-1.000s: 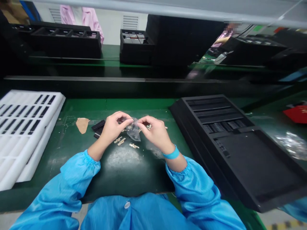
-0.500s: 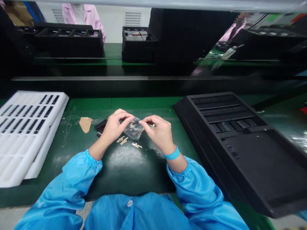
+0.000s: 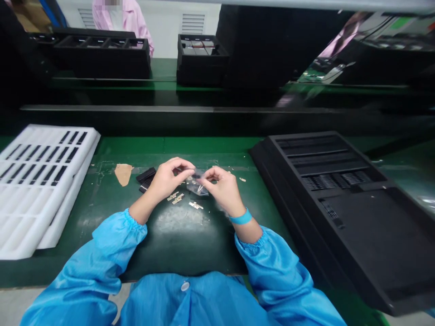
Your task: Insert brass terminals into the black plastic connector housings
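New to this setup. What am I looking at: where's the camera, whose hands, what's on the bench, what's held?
No robot here: these are a person's own bare hands, in blue sleeves. Every picture comes from one camera worn on that person's head, looking forward and down.

The left hand and right hand hold a clear plastic bag between their fingertips; its contents are hard to make out. On the green bench lie small gold-coloured pieces, black parts beside the left hand, and a tan scrap. Slotted white trays sit on the left, a large black tray on the right.
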Tool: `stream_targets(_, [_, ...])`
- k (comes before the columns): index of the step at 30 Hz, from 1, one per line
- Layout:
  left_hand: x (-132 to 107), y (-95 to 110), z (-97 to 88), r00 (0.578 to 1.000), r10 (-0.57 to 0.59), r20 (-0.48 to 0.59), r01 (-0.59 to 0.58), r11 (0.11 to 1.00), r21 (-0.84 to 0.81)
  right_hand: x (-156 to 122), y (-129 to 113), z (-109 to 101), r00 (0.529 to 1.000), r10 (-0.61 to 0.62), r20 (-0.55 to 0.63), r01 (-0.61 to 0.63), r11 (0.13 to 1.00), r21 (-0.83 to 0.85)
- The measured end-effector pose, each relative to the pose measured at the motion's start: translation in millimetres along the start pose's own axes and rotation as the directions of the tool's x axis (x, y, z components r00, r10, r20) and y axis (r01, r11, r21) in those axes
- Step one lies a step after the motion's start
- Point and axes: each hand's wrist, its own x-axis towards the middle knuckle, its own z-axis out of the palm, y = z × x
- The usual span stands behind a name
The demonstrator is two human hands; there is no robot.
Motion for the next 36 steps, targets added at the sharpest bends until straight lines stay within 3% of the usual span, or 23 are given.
stream_targets(4, [1,7,-7.2,0.996,0.06,0.073,-0.071,0.983,0.171,2,4,-4,0.994,-0.099,0.039,0.1,0.994,-0.034])
stream_targets(7, [1,9,-8.4,0.988,0.149,0.045,-0.155,0.953,0.262,1,4,-10,0.979,-0.193,0.061,0.198,0.976,-0.091])
stream_targets(10, [1,7,-6.1,0.987,0.158,-0.005,-0.15,0.944,0.293,-1,-2,-15,0.971,-0.209,0.112,0.219,0.972,-0.087])
stream_targets(13, [0,4,-2.8,0.986,0.153,0.066,-0.166,0.937,0.308,-2,-9,-14,0.974,-0.222,0.042,0.225,0.967,-0.115])
stream_targets(18, [-2,5,0.5,0.951,0.289,0.106,-0.306,0.851,0.426,-4,-15,-11,0.953,-0.3,-0.039,0.287,0.938,-0.196])
stream_targets(20, [-2,7,1.0,0.965,0.243,0.097,-0.261,0.886,0.383,-3,-13,-11,0.952,-0.291,-0.091,0.273,0.947,-0.168])
stream_targets(23, [0,3,2.1,0.992,0.079,0.096,-0.104,0.948,0.301,1,-7,-11,0.966,-0.203,-0.159,0.195,0.979,-0.066])
stream_targets(26, [1,-4,4.7,0.997,-0.043,0.069,0.02,0.952,0.304,4,-2,-10,0.984,-0.105,-0.142,0.107,0.994,0.007])
stream_targets(28, [1,-6,6.8,0.998,-0.039,0.045,0.023,0.949,0.314,4,-3,-10,0.987,-0.114,-0.114,0.113,0.994,-0.015])
stream_targets(32, [-2,2,9.1,0.992,0.062,0.109,-0.094,0.945,0.315,1,-12,-11,0.979,-0.193,-0.061,0.187,0.978,-0.095])
stream_targets(36, [-2,10,5.4,0.996,0.06,0.06,-0.075,0.958,0.276,-2,-15,-14,0.978,-0.171,-0.117,0.163,0.984,-0.075])
